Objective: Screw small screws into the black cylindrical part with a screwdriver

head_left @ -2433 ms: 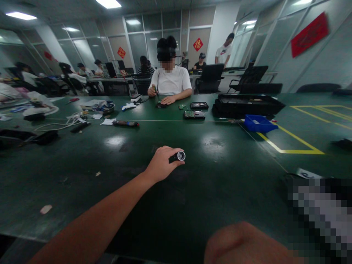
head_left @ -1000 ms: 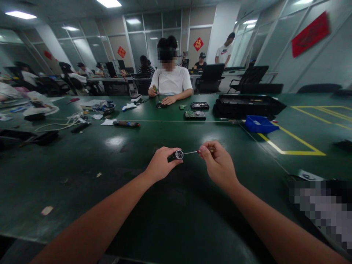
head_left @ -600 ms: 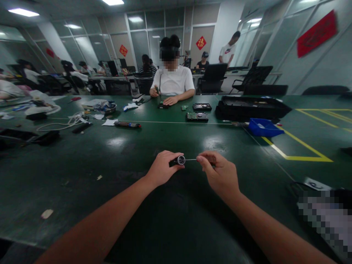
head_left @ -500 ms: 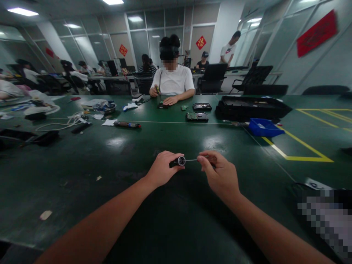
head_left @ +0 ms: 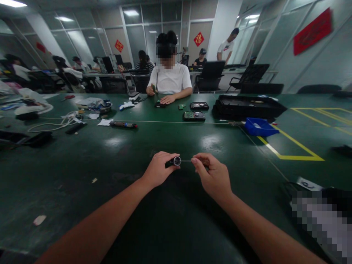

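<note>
My left hand [head_left: 158,169] is closed around a dark cylindrical part [head_left: 177,161] whose round, silvery open end faces me. Its inside is too small to make out. To the right, my right hand [head_left: 213,172] grips a screwdriver [head_left: 186,161] by its brownish handle, which the fingers mostly cover. The thin metal shaft points left, and its tip meets the right side of the cylinder's rim. Both hands are over the green table [head_left: 115,205], close together.
Across the table a person in a white shirt [head_left: 170,79] handles a small dark part. Between us lie a brown tool [head_left: 123,125], a green circuit board piece [head_left: 194,116], a long black housing [head_left: 247,107] and a blue tray [head_left: 261,127]. A pixelated object [head_left: 324,223] sits at the right.
The view has shifted slightly, so everything sits a little further left. Both hands keep the same hold, the screwdriver still against the cylinder, with the right hand slightly turned.
</note>
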Motion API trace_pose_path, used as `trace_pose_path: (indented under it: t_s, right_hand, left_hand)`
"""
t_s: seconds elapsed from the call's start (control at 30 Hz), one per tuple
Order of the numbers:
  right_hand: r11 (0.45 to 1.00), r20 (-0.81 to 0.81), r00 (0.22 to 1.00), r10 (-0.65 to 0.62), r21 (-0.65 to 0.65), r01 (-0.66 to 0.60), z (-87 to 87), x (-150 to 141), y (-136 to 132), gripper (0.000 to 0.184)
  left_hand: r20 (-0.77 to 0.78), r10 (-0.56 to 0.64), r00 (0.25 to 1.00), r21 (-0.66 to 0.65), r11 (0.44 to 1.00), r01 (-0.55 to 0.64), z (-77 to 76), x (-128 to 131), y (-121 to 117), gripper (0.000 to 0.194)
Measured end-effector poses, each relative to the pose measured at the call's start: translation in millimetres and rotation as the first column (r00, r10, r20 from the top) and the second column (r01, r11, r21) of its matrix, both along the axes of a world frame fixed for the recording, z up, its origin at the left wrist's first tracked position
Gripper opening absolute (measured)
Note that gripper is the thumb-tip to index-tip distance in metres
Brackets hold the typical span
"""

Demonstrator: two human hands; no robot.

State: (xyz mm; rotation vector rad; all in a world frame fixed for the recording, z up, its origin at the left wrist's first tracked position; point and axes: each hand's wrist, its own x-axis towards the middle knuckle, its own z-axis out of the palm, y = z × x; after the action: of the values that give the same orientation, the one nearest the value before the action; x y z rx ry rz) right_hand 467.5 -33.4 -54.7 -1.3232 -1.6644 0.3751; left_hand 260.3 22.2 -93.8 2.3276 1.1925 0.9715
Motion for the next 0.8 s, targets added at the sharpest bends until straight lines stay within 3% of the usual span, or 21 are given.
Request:
trace_pose_path:
  t_s: [0.57, 0.8]
  right_hand:
    - [0.996, -0.035, 0.998, 0.056, -0.074, -0.058, 1.3, 9.7, 13.0, 0.024]
    - [1.0, -0.011, 1.0, 0.012, -0.007, -0.012, 2.4, 8.2, 4.9, 0.029]
  left_hand:
    - [-0.049, 0.035, 0.998, -0.008, 0.999, -0.035, 1.2, 8.9, 12.6, 0.04]
    - [-0.032, 0.019, 0.999, 0.023, 1.0, -0.018, -0.4, 9.1, 5.1, 0.04]
